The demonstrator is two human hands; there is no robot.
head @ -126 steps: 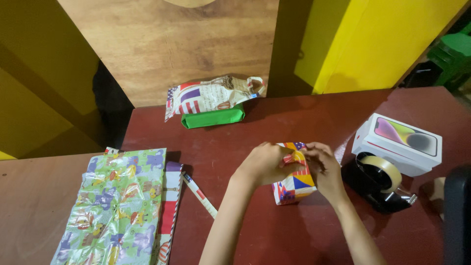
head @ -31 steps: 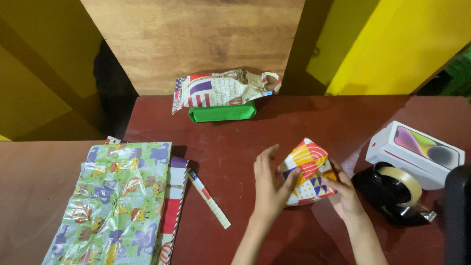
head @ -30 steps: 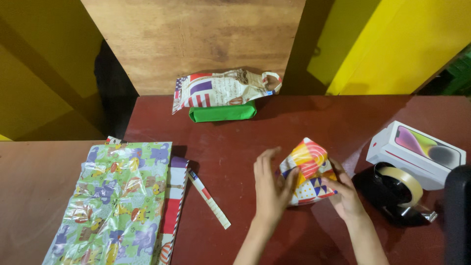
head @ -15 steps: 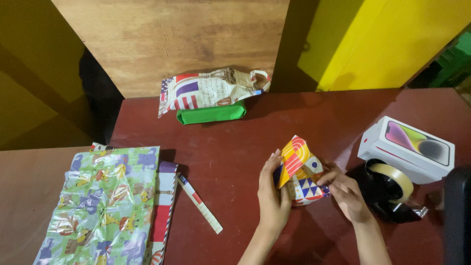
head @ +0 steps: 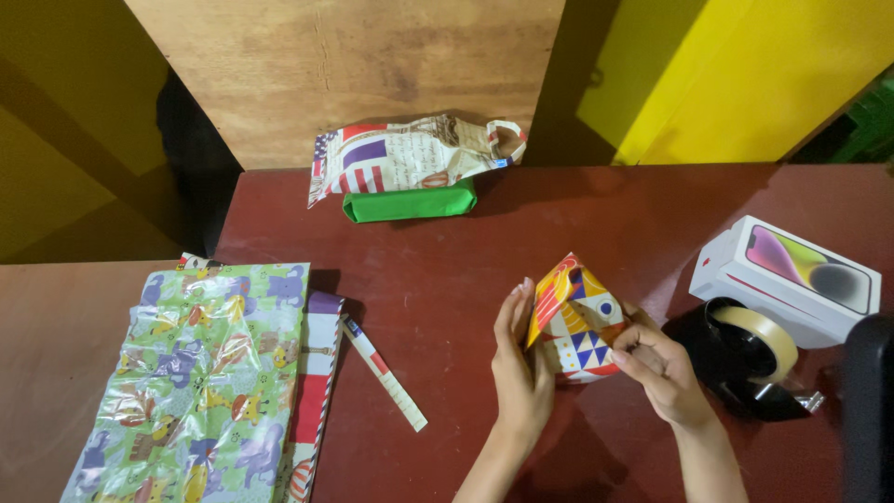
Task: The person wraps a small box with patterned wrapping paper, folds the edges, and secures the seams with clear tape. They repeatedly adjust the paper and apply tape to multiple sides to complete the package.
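Left hand: the left hand is standing on edge with its fingers pressed together and flat against the left side of a small box wrapped in orange, yellow, red and blue geometric paper.
Right hand: the right hand is curling in, its fingertips pinching the paper at the box's right lower corner.
Wrapped box: it is sitting tilted on the dark red tabletop, right of centre, with a pointed paper flap sticking up beside the left hand's fingers.
Close on the right: a black tape dispenser with a roll of clear tape is standing just beside the right hand, and a white phone box with a colourful lid picture is lying behind it, touching it.
On the left: a narrow striped paper strip is lying well apart from the hands, next to a flat sheet of green cartoon-animal wrapping paper.
At the back: a crumpled flag-patterned wrapping sheet is resting on a green wrapped packet at the table's far edge.
In the way: the left palm is hiding the box's near left face.
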